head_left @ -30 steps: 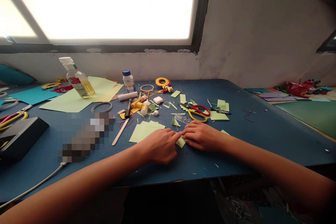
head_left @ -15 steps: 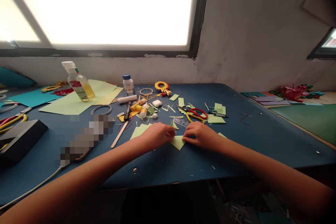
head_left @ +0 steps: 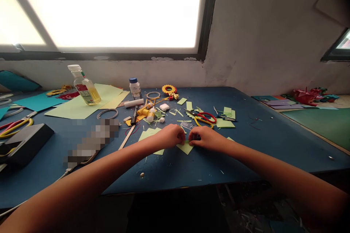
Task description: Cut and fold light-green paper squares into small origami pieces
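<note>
A small light-green piece of paper (head_left: 186,148) lies on the blue table near its front edge, one corner pointing toward me. My left hand (head_left: 172,135) is closed at the paper's left upper part, thumb and fingers pinched together. From the other side, my right hand (head_left: 204,137) grips the right upper part with curled fingers. The fingertips are close together and hide the paper's far edge. Just beyond the hands lie a clear plastic stencil ruler (head_left: 187,125) and scissors with red and yellow handles (head_left: 205,119). More green paper sheets (head_left: 149,134) rest partly under my left forearm.
Green offcuts (head_left: 225,123), a glue bottle (head_left: 150,115), a black marker (head_left: 133,115) and a wooden stick (head_left: 127,137) lie around the hands. Farther back stand an oil-coloured bottle (head_left: 89,91) and a blue-capped bottle (head_left: 135,89). A black box (head_left: 30,145) sits at left.
My left hand has shifted slightly up and right, nearer my right hand. A small raised paper flap between the hands no longer shows. The view has turned a little left.
</note>
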A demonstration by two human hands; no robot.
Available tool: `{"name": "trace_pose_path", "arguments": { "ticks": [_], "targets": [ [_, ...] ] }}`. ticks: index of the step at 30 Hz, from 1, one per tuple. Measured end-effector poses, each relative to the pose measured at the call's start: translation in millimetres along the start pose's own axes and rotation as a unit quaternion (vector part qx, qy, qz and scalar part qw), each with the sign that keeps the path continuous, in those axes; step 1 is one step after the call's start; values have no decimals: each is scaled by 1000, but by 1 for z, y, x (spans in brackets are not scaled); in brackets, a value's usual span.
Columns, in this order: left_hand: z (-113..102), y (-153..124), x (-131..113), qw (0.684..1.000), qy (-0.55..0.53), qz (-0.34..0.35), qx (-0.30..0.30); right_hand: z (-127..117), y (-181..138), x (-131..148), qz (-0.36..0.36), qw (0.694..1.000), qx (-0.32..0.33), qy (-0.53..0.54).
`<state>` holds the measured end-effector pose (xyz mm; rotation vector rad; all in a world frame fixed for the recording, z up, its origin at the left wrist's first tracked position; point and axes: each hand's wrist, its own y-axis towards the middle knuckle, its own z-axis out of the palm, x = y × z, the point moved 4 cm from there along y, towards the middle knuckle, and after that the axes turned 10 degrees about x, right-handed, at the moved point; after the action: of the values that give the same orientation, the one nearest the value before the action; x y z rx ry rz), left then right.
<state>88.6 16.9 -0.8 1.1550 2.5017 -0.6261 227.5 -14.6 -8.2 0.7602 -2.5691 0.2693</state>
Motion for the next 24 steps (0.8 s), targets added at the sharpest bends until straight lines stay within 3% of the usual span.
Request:
{"name": "trace_pose_path", "arguments": {
  "ticks": [6,14,24],
  "targets": [
    [9,-20,-15,992,110,21,-59,10,-15,4,-59,993,-69,-78],
    [28,-34,-20,964,254,51,-55,19,-28,9,-170,952,-117,-228],
    [35,-37,-33,933,350,68,-38,20,-29,9,-214,928,-93,-289]
  ]
}}
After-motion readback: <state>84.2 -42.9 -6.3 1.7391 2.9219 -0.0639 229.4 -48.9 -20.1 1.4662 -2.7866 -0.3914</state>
